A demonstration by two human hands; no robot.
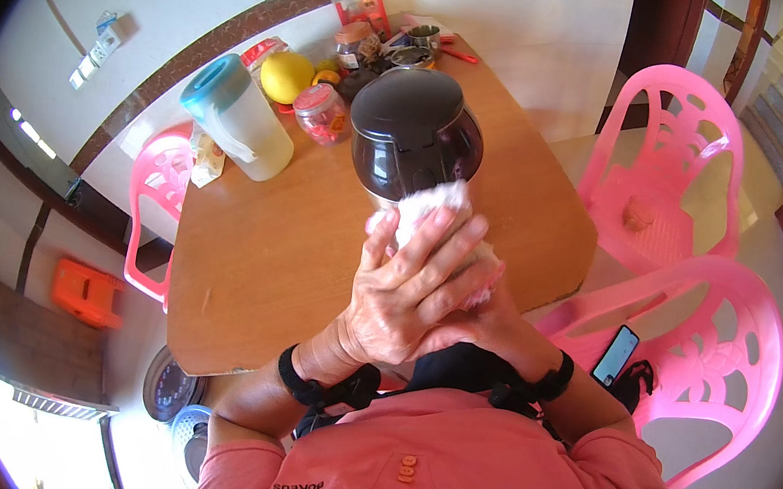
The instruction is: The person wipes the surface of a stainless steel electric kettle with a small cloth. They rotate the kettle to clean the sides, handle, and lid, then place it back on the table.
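My left hand (405, 283) lies over a white and pink cloth (433, 202), its fingers stretched along it. Below and to the right, my right hand (480, 325) is on the same cloth, partly hidden by the left, so the cloth is held between the two. Just beyond the fingers, a dark, glossy, round appliance with a closed lid (416, 134) stands on the wooden table (271, 266). Its lower part is hidden behind the cloth and hands. Whether the cloth touches it, I cannot tell.
A plastic pitcher with a blue lid (245, 124), a yellow round fruit (287, 78), a red-lidded jar (321, 115) and several containers stand at the table's far side. Pink plastic chairs (707, 364) flank the table; a phone (616, 356) lies on the nearest right one.
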